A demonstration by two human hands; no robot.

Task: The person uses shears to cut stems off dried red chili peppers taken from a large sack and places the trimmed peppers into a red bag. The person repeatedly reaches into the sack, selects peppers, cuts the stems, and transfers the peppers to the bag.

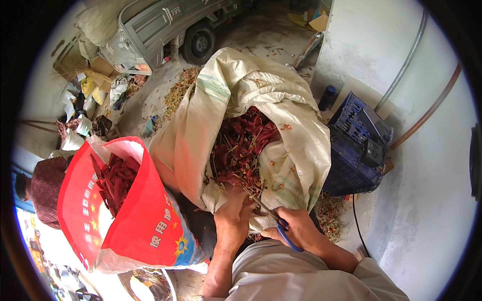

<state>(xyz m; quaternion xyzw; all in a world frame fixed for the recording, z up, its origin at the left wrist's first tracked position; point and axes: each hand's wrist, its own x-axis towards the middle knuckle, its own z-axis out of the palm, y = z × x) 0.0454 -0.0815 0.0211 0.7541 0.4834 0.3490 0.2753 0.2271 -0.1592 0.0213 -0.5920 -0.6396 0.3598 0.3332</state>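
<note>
My right hand (299,227) grips a pair of blue-handled scissors (285,234), their blades pointing up and left towards my other hand. Close to the blade tips is my left hand (233,212), at the near rim of a large woven plastic sack (260,84). Blur around its fingers hides whether a pepper is between them. Dried red chili peppers (244,139) with pale stems fill the sack's open mouth. On the left, a red printed bag (130,225) stands open and holds more dried red chilies (118,180).
At right, a blue plastic crate (350,161) stands by the wall near a dark bottle (327,98). A grey three-wheeled cargo vehicle (165,30) is parked behind. Stem scraps (329,216) litter the floor. Another person (48,192) is at far left.
</note>
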